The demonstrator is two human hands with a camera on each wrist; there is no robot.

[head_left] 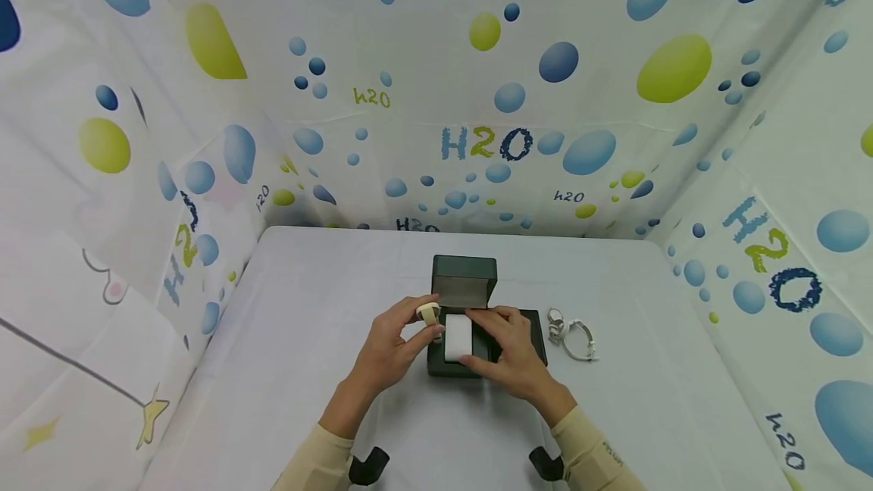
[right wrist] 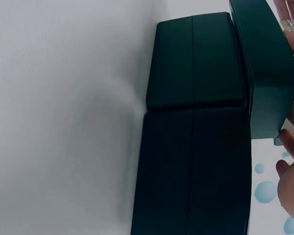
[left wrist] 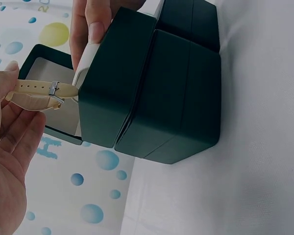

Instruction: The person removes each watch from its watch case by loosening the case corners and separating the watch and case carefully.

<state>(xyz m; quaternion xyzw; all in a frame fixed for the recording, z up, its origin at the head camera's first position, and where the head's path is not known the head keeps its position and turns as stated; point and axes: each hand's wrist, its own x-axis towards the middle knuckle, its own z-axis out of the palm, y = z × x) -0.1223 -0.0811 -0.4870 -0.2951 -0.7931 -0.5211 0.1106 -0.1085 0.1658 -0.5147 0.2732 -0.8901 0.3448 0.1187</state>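
Note:
My left hand (head_left: pixel 389 343) pinches a wristwatch (head_left: pixel 429 314) with a cream strap between thumb and fingers, at the left side of an open dark green watch box (head_left: pixel 453 371). In the left wrist view, the silver buckle (left wrist: pixel 54 88) and strap holes show; the dial is hidden. A white watch cushion (head_left: pixel 458 338) sits in the open box. My right hand (head_left: pixel 511 351) holds this cushion, thumb at its near end and fingertips at its far end. Upright at the back stands the box's lid (head_left: pixel 464 279), its grey lining facing me.
Beneath the open box is another green box (left wrist: pixel 171 98), with a further dark green box (right wrist: pixel 191 166) beside it, on the right. Two silver-coloured watches (head_left: pixel 576 339) lie to the right on the white table (head_left: pixel 648 400). A printed curtain (head_left: pixel 436 97) surrounds the table.

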